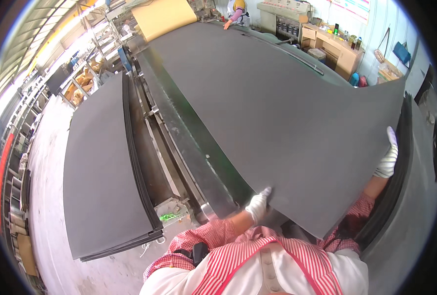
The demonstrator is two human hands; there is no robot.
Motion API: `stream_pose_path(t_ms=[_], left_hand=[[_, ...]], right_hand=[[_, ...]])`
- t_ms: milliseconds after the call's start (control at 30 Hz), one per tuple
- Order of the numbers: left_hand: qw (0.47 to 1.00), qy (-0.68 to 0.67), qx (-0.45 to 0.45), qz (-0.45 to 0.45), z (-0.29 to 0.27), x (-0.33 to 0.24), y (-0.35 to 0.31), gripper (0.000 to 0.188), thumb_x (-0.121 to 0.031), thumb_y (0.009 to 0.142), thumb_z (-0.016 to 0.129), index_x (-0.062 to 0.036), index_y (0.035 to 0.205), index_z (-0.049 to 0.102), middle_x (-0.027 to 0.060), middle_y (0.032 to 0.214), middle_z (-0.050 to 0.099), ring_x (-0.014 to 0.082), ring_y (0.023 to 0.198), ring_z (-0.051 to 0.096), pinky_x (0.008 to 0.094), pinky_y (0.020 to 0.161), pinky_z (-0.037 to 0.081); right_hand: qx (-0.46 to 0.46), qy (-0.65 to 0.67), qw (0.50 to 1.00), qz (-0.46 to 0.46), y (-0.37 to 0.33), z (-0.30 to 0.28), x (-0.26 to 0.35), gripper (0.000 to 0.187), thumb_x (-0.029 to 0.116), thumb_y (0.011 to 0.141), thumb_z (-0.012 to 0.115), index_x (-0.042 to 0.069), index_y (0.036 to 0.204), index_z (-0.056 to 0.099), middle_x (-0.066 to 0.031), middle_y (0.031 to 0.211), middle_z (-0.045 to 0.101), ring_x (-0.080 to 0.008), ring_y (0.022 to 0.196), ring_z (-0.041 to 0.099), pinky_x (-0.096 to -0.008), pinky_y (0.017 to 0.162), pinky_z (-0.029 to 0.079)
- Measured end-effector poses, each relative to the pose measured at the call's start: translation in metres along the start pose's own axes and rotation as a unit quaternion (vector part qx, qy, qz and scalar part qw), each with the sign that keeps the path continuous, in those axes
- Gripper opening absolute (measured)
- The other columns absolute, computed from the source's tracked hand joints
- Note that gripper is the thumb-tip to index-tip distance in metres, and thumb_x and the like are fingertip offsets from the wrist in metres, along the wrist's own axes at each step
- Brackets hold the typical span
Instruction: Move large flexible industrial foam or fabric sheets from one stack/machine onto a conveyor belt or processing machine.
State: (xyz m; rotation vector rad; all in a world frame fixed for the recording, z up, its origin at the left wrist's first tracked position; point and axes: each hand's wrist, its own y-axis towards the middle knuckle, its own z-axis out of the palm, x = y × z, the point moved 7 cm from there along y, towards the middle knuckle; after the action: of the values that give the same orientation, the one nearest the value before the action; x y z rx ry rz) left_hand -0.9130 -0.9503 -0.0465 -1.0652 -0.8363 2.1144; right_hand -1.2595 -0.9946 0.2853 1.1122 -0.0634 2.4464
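A large dark grey sheet (277, 113), smooth and thin like foam or rubber, stretches from the far end of a green-edged machine bed toward me. Its near corner hangs close to my body, and its right side curves upward. My left hand (258, 205), in a white glove, is closed on the sheet's near left edge; some fingers are hidden beneath it. At the right edge, my right hand (388, 158) in a striped white glove grips the sheet with its fingers partly hidden.
To the left lies a stack of similar dark sheets (100, 167). More dark sheets (393, 182) stand at the right. A yellow sheet (164, 18) is at the far end, near another person's hand (227, 24). A wooden desk (334, 49) with bottles stands back right.
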Motion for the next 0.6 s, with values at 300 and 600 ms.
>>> stream_pose_path(t_ms=[300, 600], left_hand=[[0.984, -0.070, 0.151, 0.055, 0.004, -0.075, 0.057, 0.035, -0.033, 0.085, 0.057, -0.0030, 0.104, 0.054, 0.0109, 0.097, 0.062, 0.0279, 0.086, 0.061, 0.0423, 0.076, 0.052], [0.681, 0.541, -0.332, 0.365, -0.163, -0.171, -0.021, 0.078, -0.053, 0.076, 0.058, -0.0069, 0.134, 0.034, 0.0225, 0.130, 0.041, 0.0338, 0.124, 0.037, 0.0393, 0.101, 0.032]], right_hand=[[-0.134, -0.111, 0.985, -0.011, -0.002, -0.003, -0.023, 0.043, 0.036, 0.083, 0.056, 0.000, 0.107, 0.057, -0.0049, 0.091, 0.058, -0.0152, 0.082, 0.055, -0.0290, 0.078, 0.044], [-0.259, -0.275, 0.919, -0.116, -0.020, -0.003, -0.071, 0.056, 0.009, 0.093, 0.036, 0.009, 0.142, 0.010, -0.0108, 0.145, 0.021, -0.0254, 0.130, 0.026, -0.0388, 0.107, 0.023]])
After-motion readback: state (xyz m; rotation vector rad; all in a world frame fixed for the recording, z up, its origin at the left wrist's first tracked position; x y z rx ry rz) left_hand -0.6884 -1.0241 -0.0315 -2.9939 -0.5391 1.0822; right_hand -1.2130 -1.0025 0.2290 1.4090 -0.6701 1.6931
